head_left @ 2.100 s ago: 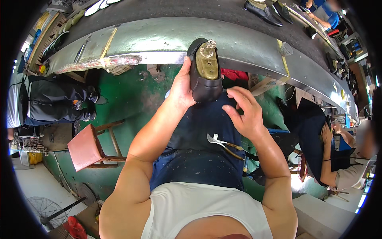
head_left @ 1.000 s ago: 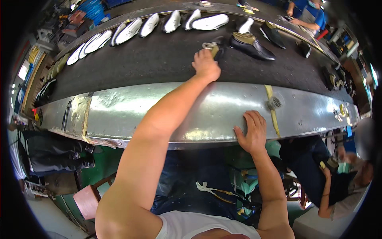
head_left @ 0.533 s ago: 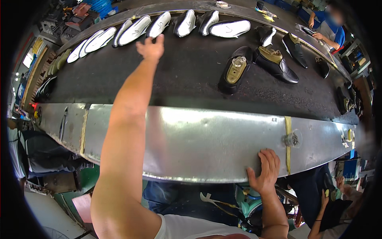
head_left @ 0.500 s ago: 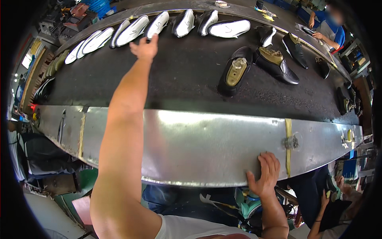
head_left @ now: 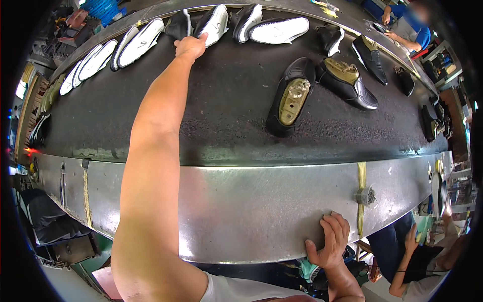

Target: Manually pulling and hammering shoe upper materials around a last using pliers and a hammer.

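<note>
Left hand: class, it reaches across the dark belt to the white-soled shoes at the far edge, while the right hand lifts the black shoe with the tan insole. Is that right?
Not quite. In the head view the right hand grips the metal side panel of the belt; the black shoe with the tan insole lies untouched. The left hand does reach the white-soled shoes.

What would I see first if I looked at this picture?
A long bare arm stretches across a wide black belt, and its left hand touches a black and white shoe in a row at the far edge. Near the middle lies a black shoe, sole up. The right hand grips the shiny metal rim.
</note>
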### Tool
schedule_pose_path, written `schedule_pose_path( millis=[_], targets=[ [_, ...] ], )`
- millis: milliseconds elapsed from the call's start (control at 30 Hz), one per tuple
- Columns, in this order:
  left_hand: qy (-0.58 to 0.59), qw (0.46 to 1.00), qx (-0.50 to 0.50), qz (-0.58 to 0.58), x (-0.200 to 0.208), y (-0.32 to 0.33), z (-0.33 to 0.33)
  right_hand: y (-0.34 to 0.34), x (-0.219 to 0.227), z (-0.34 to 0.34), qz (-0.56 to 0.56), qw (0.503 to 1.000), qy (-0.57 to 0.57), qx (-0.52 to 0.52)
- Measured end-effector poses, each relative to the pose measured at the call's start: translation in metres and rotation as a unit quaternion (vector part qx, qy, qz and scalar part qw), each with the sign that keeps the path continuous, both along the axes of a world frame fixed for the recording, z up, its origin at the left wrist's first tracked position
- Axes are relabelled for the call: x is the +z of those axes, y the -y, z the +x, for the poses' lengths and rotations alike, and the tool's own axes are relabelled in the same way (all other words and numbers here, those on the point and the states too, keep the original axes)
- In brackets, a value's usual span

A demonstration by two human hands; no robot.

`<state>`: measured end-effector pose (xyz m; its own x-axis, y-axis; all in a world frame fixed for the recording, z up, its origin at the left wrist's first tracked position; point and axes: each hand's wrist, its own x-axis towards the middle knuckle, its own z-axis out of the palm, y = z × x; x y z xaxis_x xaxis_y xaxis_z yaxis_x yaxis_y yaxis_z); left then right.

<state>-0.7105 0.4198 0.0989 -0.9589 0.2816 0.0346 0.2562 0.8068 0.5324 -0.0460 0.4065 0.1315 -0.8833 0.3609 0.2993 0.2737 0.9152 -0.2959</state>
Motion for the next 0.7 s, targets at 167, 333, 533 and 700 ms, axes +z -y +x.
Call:
schedule_pose_path(
  millis=[167,333,533,700],
  targets=[
    [-0.042,0.997,-0.069,-0.012,0.012,0.094,0.045,0.007,0.002,0.002,0.008,1.0,-0.025,0.001],
    [0.05,0.996,-0.071,-0.01,0.075,0.256,0.197,0.012,-0.004,0.006,0.032,0.997,-0.066,0.005],
    [0.079,0.994,-0.069,0.044,0.124,0.435,0.353,0.041,-0.014,0.032,0.046,0.981,-0.177,0.061],
    [-0.252,0.928,-0.232,-0.147,0.106,0.472,0.422,0.145,-0.062,0.131,-0.157,0.974,0.044,0.16]
  ],
)
